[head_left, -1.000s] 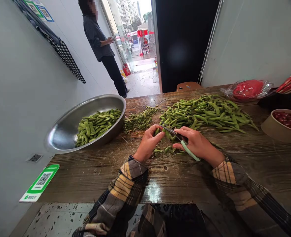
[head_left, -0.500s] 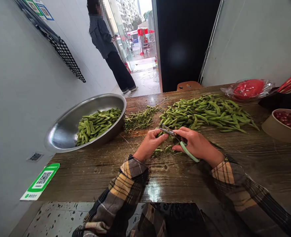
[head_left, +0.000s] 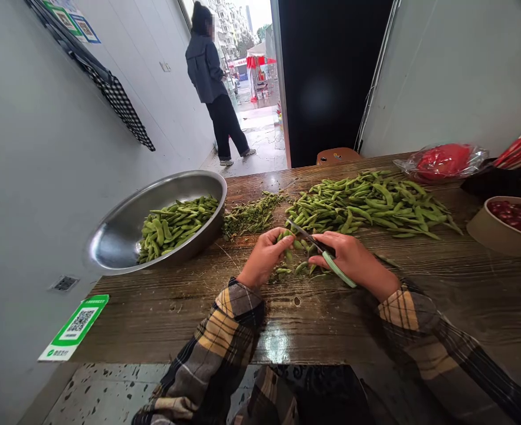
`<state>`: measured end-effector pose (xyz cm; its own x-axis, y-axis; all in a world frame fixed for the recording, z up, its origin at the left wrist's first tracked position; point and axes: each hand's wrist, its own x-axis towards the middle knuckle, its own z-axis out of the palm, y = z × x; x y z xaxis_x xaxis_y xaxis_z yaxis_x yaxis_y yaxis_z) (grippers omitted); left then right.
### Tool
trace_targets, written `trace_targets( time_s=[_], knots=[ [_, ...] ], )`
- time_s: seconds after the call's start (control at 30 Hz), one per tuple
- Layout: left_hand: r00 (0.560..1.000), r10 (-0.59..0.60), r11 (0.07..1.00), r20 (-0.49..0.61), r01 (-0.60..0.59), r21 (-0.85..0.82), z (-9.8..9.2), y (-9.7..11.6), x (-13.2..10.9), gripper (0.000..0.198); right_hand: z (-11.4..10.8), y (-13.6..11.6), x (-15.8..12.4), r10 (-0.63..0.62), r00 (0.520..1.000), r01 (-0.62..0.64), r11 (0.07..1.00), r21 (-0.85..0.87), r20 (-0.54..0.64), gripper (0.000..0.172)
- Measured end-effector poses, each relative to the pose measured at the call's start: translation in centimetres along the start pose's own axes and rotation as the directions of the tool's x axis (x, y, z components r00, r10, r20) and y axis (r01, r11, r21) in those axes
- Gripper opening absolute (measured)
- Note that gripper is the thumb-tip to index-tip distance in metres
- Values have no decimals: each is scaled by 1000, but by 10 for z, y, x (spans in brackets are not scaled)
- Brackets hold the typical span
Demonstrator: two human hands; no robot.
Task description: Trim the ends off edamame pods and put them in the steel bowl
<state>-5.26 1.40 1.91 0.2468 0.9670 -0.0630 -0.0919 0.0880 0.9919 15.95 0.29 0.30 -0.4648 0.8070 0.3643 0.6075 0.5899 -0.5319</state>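
Note:
Between its thumb and fingers, my left hand [head_left: 265,255] pinches a green soybean pod [head_left: 287,236]. My right hand [head_left: 353,260] is closed on scissors [head_left: 338,270] with pale green handles, their blades pointing left toward the pod. A few loose pods [head_left: 302,268] lie on the table beneath both hands. Just beyond them spreads a large pile of soybean pods [head_left: 370,203]. Left of that pile is a small heap of trimmings [head_left: 254,213]. A steel basin [head_left: 118,218] at the left holds more pods [head_left: 178,224].
The wooden table [head_left: 189,324] has a green QR-code card [head_left: 76,327] at its left edge. At the right are a bowl of dark red pieces [head_left: 499,230] and a red item in clear plastic [head_left: 446,160]. A person [head_left: 213,82] stands by the doorway.
The scissor blades have moved off my left fingertips, and the pod in my left hand shows more clearly. The person by the doorway has shifted right.

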Motion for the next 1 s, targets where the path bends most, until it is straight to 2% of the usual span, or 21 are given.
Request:
trace_targets(
  time_s=[0.1,0.23,0.53,0.8,0.9,1.0],
  knots=[
    [997,-38,985,-64,27,-173,-3,-2,2,28,-1,-1,0,60,997,-59,998,13,-43,48],
    [993,-39,954,-109,4,-299,-3,-1,3,28,-3,-6,0,59,998,-59,998,20,-13,51],
    [995,-76,929,-58,50,-367,6,-3,-1,28,2,-7,0,31,1000,-31,999,-12,-1,55],
    [995,-94,887,-34,68,-457,12,-3,-2,30,6,-6,-2,-14,999,12,999,-38,-43,42],
    [993,-112,861,-41,76,-503,11,-4,0,26,8,-6,-2,-20,999,18,999,-39,-34,42],
    [987,-153,824,-47,101,-558,10,-4,1,20,8,-3,-2,-8,996,7,1000,-14,-85,42]
  ],
)
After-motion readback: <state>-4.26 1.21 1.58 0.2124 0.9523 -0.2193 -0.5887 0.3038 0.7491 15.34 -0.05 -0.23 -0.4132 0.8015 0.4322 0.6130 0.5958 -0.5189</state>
